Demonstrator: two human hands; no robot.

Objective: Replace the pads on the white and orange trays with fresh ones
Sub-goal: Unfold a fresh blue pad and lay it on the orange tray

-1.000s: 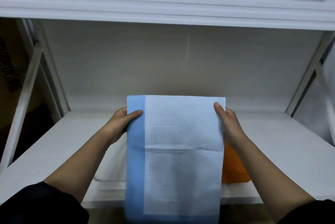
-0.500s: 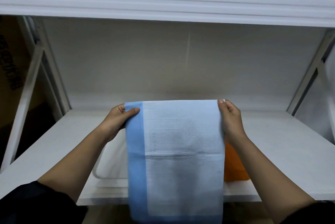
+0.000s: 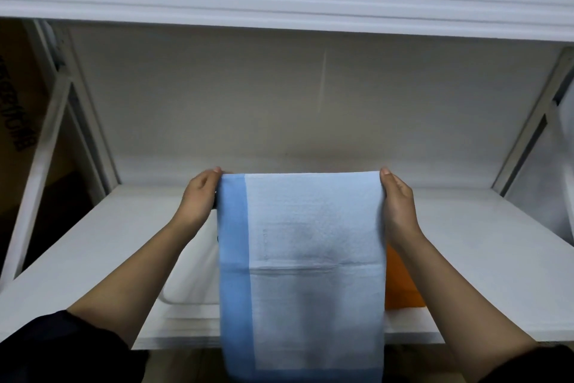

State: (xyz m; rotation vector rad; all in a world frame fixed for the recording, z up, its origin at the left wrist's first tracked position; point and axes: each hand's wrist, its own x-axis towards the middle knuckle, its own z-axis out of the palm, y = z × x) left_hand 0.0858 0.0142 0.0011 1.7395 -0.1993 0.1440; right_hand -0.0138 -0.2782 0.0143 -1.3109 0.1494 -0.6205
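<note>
White shelf [image 3: 466, 258] under two trays [image 3: 192, 283]

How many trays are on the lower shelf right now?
2: a white tray left of the held pad, an orange tray right of it. The pad covers most of both; more may be hidden.

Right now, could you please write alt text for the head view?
Two hands, left hand and right hand, hold a blue-edged pad up by its top corners above a white tray and an orange tray on a white shelf.
</note>
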